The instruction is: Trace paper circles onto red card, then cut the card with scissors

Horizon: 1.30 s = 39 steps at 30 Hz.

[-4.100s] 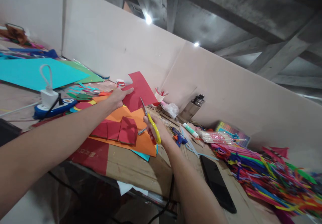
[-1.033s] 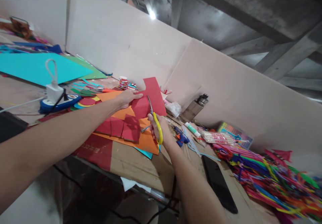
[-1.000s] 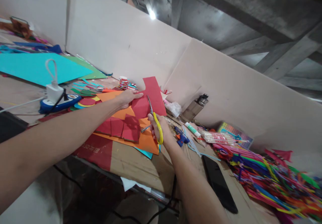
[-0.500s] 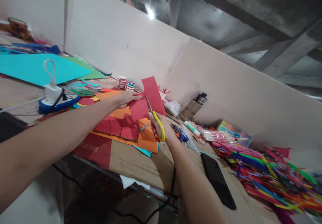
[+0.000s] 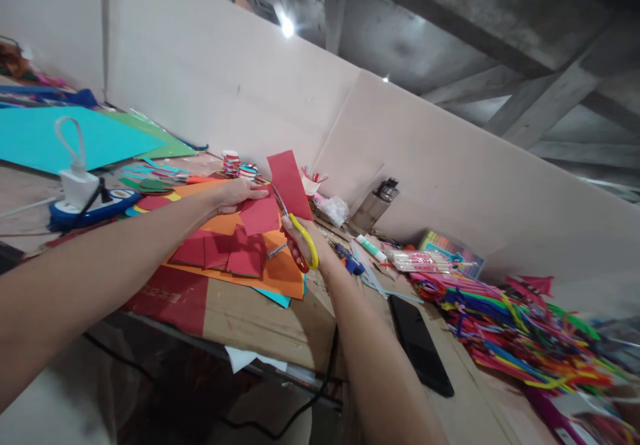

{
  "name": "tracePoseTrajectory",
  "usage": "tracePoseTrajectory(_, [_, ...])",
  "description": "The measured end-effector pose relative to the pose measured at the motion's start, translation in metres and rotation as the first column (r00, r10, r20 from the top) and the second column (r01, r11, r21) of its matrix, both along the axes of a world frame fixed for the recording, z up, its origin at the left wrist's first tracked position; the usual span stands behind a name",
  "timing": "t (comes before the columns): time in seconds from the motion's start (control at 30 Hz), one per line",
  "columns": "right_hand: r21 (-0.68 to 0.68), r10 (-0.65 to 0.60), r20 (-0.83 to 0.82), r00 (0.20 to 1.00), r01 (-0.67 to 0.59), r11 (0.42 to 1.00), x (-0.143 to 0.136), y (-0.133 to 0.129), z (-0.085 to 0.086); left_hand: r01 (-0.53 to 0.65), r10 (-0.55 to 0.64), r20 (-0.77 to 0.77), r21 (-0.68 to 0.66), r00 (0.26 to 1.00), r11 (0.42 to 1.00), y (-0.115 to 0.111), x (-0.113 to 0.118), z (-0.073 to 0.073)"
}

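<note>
My left hand [image 5: 237, 195] pinches the edge of a sheet of red paper [image 5: 290, 181], held up above the table. In my right hand [image 5: 300, 238] is a pair of scissors [image 5: 311, 245] with yellow handles. Their blades lie along a cut in the sheet, with a square red flap [image 5: 260, 215] on the left and a longer strip on the right. Below, several red paper pieces [image 5: 217, 251] lie overlapping on orange paper [image 5: 285, 271]. A pen [image 5: 277, 251] rests beside them.
A black phone [image 5: 420, 345] lies at the right, near a heap of colourful pipe cleaners [image 5: 510, 325]. A glue stick [image 5: 371, 248] and a grey bottle [image 5: 375, 206] stand or lie behind it. A blue power socket [image 5: 95, 210] with a charger sits left; turquoise sheets [image 5: 80, 138] lie beyond.
The whole view has shifted slightly, so things appear further left. My hands keep their hold on the red paper and scissors, the blades still in the cut.
</note>
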State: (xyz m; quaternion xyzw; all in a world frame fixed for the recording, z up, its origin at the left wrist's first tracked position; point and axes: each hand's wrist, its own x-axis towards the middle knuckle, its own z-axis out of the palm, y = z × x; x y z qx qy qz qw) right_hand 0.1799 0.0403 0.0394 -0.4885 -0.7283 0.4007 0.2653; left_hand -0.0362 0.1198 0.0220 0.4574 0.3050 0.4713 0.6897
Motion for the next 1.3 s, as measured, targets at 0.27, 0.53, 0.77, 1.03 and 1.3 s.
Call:
tracePoseTrajectory(0.27, [-0.007,-0.021,0.037,0.999,0.021,1.0,-0.003,0.004,-0.006,0.026,-0.038,-0.125,-0.094,0.991,0.995,-0.006,0.002,0.002])
tracePoseTrajectory(0.53, [-0.013,-0.063,0.074,0.995,0.064,0.998,-0.006,0.009,-0.013,0.086,-0.095,-0.054,-0.148,0.994,0.985,-0.009,0.003,-0.001])
tracePoseTrajectory(0.77, [0.143,-0.173,0.271,0.947,0.138,0.98,0.001,0.015,-0.015,-0.067,0.049,-0.135,-0.131,0.99,0.989,-0.004,-0.017,0.007])
tracePoseTrajectory(1.03, [0.285,-0.266,0.796,0.544,0.052,0.957,-0.001,-0.005,-0.003,-0.392,0.41,0.125,-0.145,0.904,0.908,0.003,-0.039,0.023])
tracePoseTrajectory(1.3, [0.35,-0.057,0.755,0.654,-0.328,0.877,-0.028,-0.037,0.002,-0.416,0.441,0.319,-0.145,0.839,0.898,-0.002,-0.04,0.025])
